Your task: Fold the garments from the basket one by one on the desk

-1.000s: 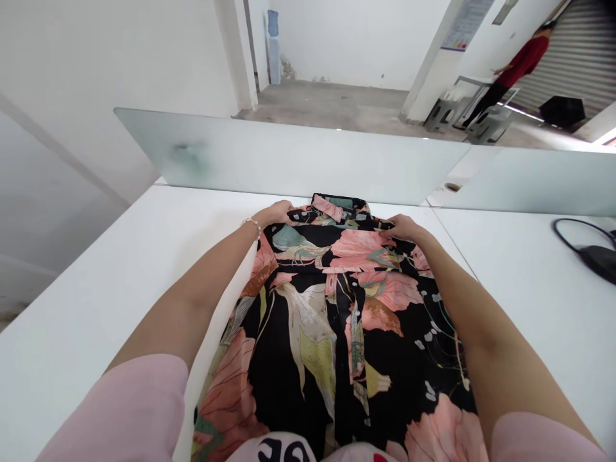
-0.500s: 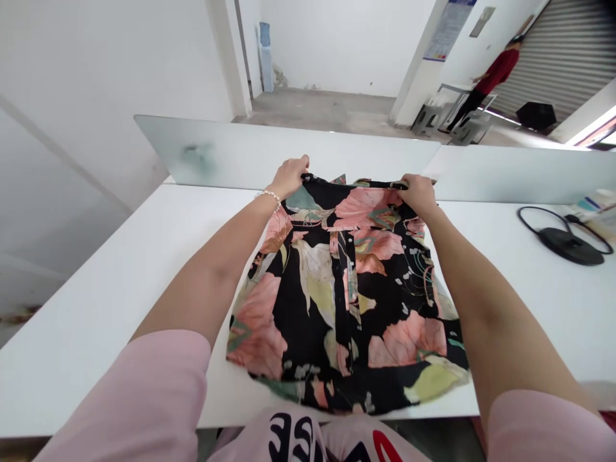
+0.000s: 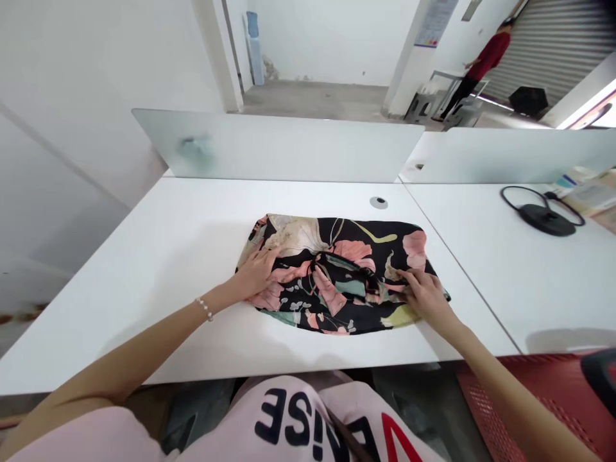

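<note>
A black shirt with pink, green and cream flowers (image 3: 356, 247) lies folded over on itself on the white table (image 3: 192, 231). Its collar sits bunched near the middle of the fold. On the shirt's left side my left hand (image 3: 257, 274) rests flat, fingers stretched out, a beaded bracelet on the wrist. My right hand (image 3: 427, 296) touches the right side beside the collar end, with its fingers extended over the cloth.
A frosted divider (image 3: 289, 147) runs along the table's back edge. Behind the shirt is a round cable hole cover (image 3: 378, 203). To the right lie a black round base with a cable (image 3: 548, 218) and boxes. A red chair (image 3: 500, 398) stands front right; a person in red (image 3: 484, 61) is farther off.
Both hands have come down and nearer me from the far edge of the shirt. The shirt's collar end is now folded toward me, and my hands lie on top.
</note>
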Demonstrator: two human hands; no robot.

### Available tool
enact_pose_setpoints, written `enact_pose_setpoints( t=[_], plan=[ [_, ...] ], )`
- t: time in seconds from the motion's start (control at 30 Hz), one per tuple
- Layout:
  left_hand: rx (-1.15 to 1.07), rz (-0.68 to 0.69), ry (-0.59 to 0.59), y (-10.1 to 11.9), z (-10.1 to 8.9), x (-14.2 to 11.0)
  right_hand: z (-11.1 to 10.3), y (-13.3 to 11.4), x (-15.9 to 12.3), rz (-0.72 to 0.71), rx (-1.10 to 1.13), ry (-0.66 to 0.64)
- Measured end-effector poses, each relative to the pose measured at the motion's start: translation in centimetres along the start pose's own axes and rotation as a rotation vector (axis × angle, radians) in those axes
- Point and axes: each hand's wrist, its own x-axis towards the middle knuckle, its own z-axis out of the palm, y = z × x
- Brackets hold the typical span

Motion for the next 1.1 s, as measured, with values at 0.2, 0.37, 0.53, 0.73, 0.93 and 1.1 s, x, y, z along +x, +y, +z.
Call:
enact_pose_setpoints(
  t=[0.2, 0.37, 0.53, 0.73, 0.93, 1.1],
  plan=[
    [-0.089, 0.054, -0.060, 3.2, -1.2, -0.1, -0.4, -3.2, -0.4, 0.006, 0.122, 0.053],
    [-0.418, 0.010, -0.167, 5.9, -1.0, 1.7, -0.9, -6.3, 1.4, 0.041, 0.374, -0.001],
    [-0.691, -0.070, -0.186, 6.2, 0.1, 4.3, -1.5, -6.5, 3.6, 0.042, 0.666, -0.170],
    [-0.680, -0.008, -0.285, 6.9, -0.6, 6.0, -1.7, -7.1, 6.4, 0.011, 0.670, -0.252],
    [-0.306, 0.196, 0.071, 7.3, -3.6, 7.1, -4.6, -7.3, 7.9, 0.009, 0.446, 0.050],
    [-0.035, 0.305, 0.251, 9.2, -5.0, 3.9, -6.5, -8.7, 4.0, 0.024, 0.212, 0.286]
  ],
)
